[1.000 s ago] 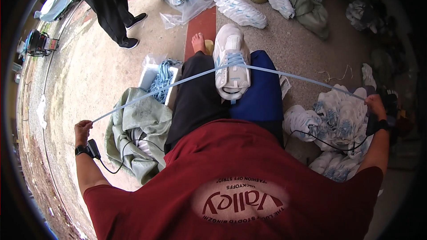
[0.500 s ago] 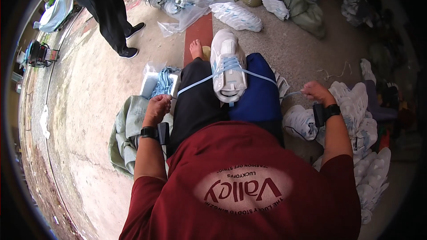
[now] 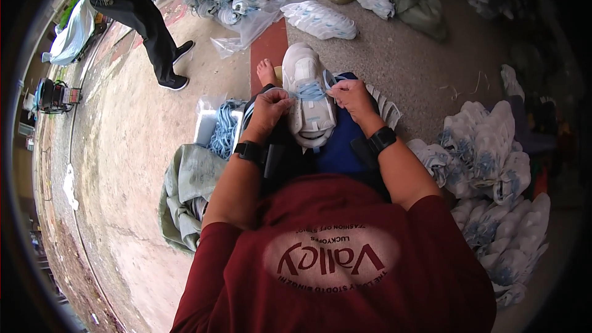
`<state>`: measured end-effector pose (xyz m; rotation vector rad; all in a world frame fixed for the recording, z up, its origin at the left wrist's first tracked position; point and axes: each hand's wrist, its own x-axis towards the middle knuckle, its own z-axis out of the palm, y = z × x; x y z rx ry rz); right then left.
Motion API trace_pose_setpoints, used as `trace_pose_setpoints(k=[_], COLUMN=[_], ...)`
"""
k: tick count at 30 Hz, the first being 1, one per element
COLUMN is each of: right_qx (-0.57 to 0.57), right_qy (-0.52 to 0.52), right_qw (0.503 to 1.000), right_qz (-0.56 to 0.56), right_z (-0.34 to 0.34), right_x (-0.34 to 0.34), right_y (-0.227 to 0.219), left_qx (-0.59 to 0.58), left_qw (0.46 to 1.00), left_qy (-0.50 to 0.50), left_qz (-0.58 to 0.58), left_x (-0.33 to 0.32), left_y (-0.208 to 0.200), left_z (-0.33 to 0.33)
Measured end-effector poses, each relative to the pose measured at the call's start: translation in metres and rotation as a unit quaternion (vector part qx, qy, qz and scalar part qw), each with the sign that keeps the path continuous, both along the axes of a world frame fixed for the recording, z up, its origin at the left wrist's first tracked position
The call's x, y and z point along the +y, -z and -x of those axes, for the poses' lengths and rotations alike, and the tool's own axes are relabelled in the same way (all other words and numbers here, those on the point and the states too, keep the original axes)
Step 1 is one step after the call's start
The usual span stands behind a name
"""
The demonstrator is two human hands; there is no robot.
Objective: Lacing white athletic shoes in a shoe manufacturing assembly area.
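Observation:
A white sneaker lies across my thighs, its toe pointing away from me. Light blue shoelace crosses its upper part in several rows. At the shoe's left edge, my left hand is closed in a pinch on the lace. My right hand pinches the lace on the opposite side, close to the eyelets. The lace ends are mostly hidden by my fingers.
Left of my leg, a bundle of blue laces sits beside a grey-green sack. Piles of white shoes lie to my right. More shoes lie ahead. A person in dark trousers stands far left.
Both hands have come inward from wide apart to the sneaker's sides. The lace, stretched out to both sides before, is now held close to the shoe. The person at left has shifted slightly.

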<state>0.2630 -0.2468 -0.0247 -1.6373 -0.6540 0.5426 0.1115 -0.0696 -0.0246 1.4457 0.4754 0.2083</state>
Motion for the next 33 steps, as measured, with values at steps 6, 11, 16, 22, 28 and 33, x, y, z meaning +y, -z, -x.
trace_pose_setpoints(k=[6,11,16,22,28,33], right_qx=[0.100,-0.177,-0.323,-0.179,-0.398,-0.459], right_qy=[0.016,0.059,0.067,0.103,0.086,0.022], right_qw=[0.993,0.981,0.938,0.975,0.899,0.876], right_qz=[-0.056,0.051,0.105,0.080,0.161,0.149], right_z=[0.002,0.009,0.019,0.017,0.049,0.042], right_x=[0.004,0.014,0.018,0.011,0.002,0.011], right_y=[0.009,0.017,0.015,0.015,0.000,0.003], left_qx=[-0.028,-0.035,-0.030,-0.019,-0.031,-0.004], left_qw=[1.000,0.999,0.999,0.995,0.999,0.989], left_qy=[0.013,-0.006,-0.021,-0.070,-0.041,-0.071], left_qz=[0.000,-0.031,-0.035,-0.063,0.001,-0.128], left_x=[0.002,-0.003,-0.008,-0.017,-0.015,-0.009], left_y=[0.005,0.006,0.006,0.008,0.000,0.004], left_z=[0.004,0.007,0.008,0.005,0.006,0.003])
